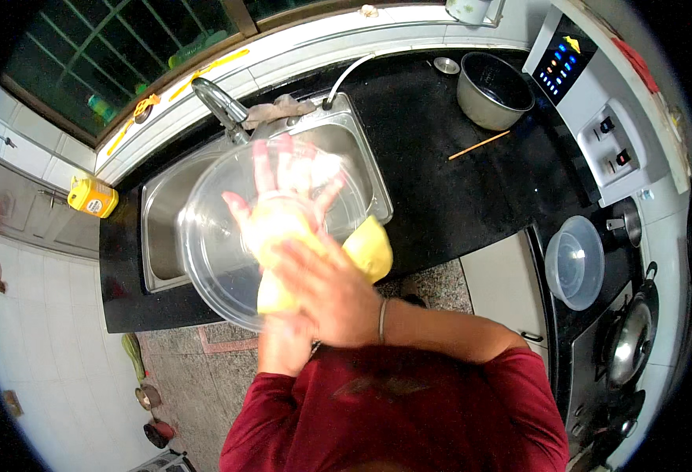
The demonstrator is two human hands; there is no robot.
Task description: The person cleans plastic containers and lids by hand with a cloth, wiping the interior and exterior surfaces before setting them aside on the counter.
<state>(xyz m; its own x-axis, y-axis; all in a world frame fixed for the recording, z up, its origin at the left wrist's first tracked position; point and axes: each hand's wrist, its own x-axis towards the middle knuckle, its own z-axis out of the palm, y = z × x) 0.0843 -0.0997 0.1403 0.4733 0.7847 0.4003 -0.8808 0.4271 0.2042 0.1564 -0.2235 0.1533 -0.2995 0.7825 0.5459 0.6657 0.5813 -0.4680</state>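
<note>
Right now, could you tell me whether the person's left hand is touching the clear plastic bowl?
Touching. The head view shows the left hand spread flat against the clear plastic bowl, fingers seen through its wall above the sink.

two hands, one clear bowl, one yellow sponge, one sink

Home kitchen. A stainless steel sink basin with a curved chrome tap is sitting in a black stone L-shaped counter. A grey metal cooker pot and a clear plastic lidded tub are standing on the counter, 1 steel wok is resting on the gas hob at right. A white wall-mounted appliance with lit buttons is hanging above, a window is running behind the sink.
</note>
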